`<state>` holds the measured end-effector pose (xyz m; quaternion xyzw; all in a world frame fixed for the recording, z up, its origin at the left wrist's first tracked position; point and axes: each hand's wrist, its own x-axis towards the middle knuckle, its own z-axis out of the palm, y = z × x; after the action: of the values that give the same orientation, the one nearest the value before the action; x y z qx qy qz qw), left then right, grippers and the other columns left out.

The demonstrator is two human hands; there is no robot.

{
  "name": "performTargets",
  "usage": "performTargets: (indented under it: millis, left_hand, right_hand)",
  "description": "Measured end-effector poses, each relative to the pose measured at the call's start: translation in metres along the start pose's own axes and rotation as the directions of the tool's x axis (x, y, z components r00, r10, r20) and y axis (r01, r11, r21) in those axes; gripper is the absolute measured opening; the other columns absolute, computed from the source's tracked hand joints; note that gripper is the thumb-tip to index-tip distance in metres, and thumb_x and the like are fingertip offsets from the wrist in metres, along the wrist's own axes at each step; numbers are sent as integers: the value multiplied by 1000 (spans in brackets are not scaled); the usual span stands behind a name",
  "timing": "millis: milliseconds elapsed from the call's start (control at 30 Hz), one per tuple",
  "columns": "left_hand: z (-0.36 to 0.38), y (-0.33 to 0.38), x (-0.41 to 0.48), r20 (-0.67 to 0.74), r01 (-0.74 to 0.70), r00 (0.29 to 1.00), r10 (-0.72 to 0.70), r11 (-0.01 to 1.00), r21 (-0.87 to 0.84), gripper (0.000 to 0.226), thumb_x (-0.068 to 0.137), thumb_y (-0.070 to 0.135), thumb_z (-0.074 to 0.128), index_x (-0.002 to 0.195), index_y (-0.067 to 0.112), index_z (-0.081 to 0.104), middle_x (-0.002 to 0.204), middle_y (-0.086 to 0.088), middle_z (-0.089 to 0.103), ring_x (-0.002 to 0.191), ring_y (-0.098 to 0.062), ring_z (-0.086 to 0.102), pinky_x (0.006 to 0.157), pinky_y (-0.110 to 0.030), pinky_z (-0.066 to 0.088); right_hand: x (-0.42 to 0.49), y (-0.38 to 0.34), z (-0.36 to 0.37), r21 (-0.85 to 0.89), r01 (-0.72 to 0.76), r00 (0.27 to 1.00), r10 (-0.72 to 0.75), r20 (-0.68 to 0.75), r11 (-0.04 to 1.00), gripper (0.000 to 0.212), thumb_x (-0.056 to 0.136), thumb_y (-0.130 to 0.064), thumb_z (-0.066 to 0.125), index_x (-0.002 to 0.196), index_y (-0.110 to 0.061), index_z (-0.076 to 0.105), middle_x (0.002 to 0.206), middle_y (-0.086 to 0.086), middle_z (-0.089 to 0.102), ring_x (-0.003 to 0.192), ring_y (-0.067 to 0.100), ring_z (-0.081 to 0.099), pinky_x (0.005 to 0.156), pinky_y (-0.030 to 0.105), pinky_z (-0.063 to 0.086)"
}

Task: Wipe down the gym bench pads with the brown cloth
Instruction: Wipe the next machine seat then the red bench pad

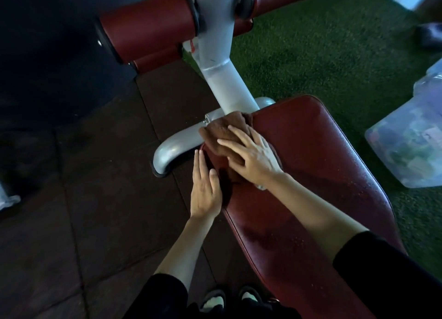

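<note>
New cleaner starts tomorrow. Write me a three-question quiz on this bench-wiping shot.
1. True or false: the right hand presses flat on the brown cloth.
2. Where is the cloth? A) on the floor B) at the bench pad end nearest the white post C) on a roller.
3. Fill in: the left hand lies flat along the pad's side ____.
Key: 1 true; 2 B; 3 edge.

brown cloth bunched on red pad corner
</note>
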<state>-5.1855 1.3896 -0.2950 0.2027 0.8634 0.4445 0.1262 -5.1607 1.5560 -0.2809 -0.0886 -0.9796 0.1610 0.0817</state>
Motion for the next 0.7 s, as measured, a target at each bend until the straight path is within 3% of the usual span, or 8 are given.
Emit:
performTargets:
  millis: [100,167,233,300,367,467,600,700]
  left_hand:
    - [-2,-2,-2,40,29,999,-29,1000,12,69,93,52,8,152,16,2,160,2,-1,136,10,-3,94,9,6]
    - [-5,-4,-3,60,31,998,-32,999,13,69,93,54,7,152,18,1,159,6,-2,133,18,-6,91,11,9]
    - [-7,-4,-4,46,13,999,-11,999,-46,69,94,53,8,151,15,4,159,4,1,135,17,-4,99,6,9]
    - [-7,-6,-3,-13,-3,1000,1,984,-180,63,97,46,12,151,12,14,158,-2,14,143,1,9,114,-13,14]
    - [-5,-10,-4,-78,19,996,-49,941,-337,58,99,40,17,149,10,25,153,-3,29,141,-8,24,116,-31,23]
    - [-4,-10,-7,-84,89,987,-138,899,-429,55,98,42,19,147,19,29,152,-1,33,138,-2,29,116,-31,25]
    - [-2,-9,-7,-46,100,992,-120,945,-312,60,95,48,17,149,21,18,156,3,20,141,3,15,117,-23,16]
    - [5,-1,3,-85,47,995,-48,999,-11,65,94,42,13,150,10,10,158,-2,10,143,-4,2,119,-31,0]
  right_hand:
    - [21,-14,3,43,-201,978,203,-43,979,49,84,-45,43,131,-41,53,152,-3,37,137,37,32,109,50,32]
    - [22,-25,8,52,-257,964,260,-62,965,49,84,-45,41,131,-39,54,151,-2,37,137,37,32,110,50,31]
    - [13,-30,9,59,-212,976,215,-47,975,50,85,-45,42,133,-39,52,152,-3,36,137,36,31,110,49,30]
    - [-4,-35,9,67,-116,993,118,-22,991,50,86,-42,47,135,-39,50,153,-4,34,137,35,31,110,47,31]
    - [-26,-42,10,70,-34,999,34,-4,997,50,86,-39,53,136,-39,50,153,-5,33,137,34,32,108,46,34]
    - [-55,-39,6,70,55,997,-59,55,996,51,86,-39,53,137,-41,49,155,-8,30,138,31,32,110,43,34]
    - [-55,-14,-5,47,159,979,-163,122,986,53,85,-41,50,137,-42,47,155,-8,29,137,31,33,108,43,35]
    - [-43,12,-12,-4,175,976,-173,134,985,54,85,-41,49,139,-42,45,156,-7,29,136,31,33,107,44,35]
